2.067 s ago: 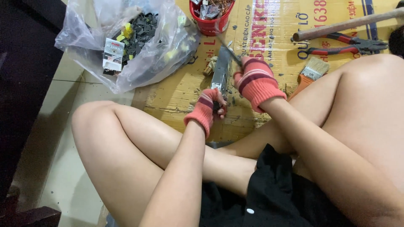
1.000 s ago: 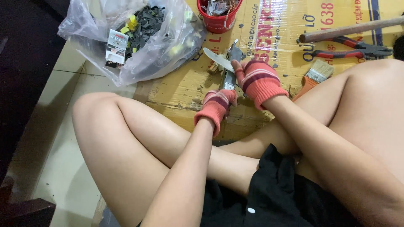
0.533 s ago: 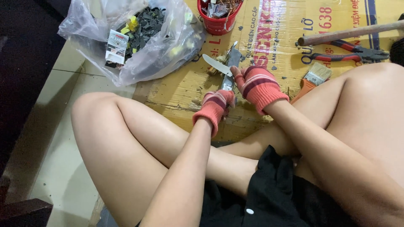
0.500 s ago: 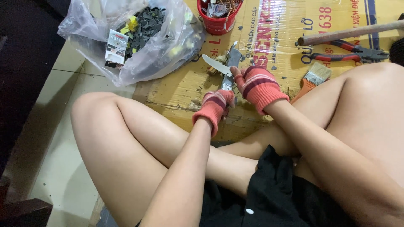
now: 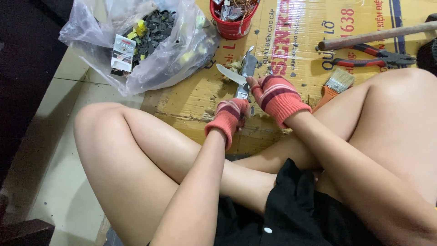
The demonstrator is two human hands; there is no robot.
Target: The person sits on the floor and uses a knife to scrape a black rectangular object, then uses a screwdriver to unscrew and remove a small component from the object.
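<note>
Two gloved hands are working at the middle of the scene, and I am watching them from far off. Starting at the far left, I am seeing a clear plastic bag (image 5: 150,41) full of dark bits, lying on the floor. Just right of it, a red cup (image 5: 233,25) of metal scraps is standing on the flat cardboard sheet (image 5: 291,41).

Nearer to me, the left hand (image 5: 230,117) is closing tight around the low end of a thin grey metal strip (image 5: 246,75), holding it almost upright on the cardboard. The strip is looking stiff, light and sharp at the edges, so I am judging the low end, inside the glove, to be the safe place to grip.

Next, the right hand (image 5: 275,96) is squeezing a small knife (image 5: 231,74), with the blade pointing left and touching the strip. The blade is looking smooth and slippery, so the handle is the part to hold.

Further right, a paintbrush (image 5: 334,86) is lying near the knee. Beyond it, red pliers (image 5: 373,57) and a wooden handle (image 5: 378,34) are resting on the cardboard.
</note>
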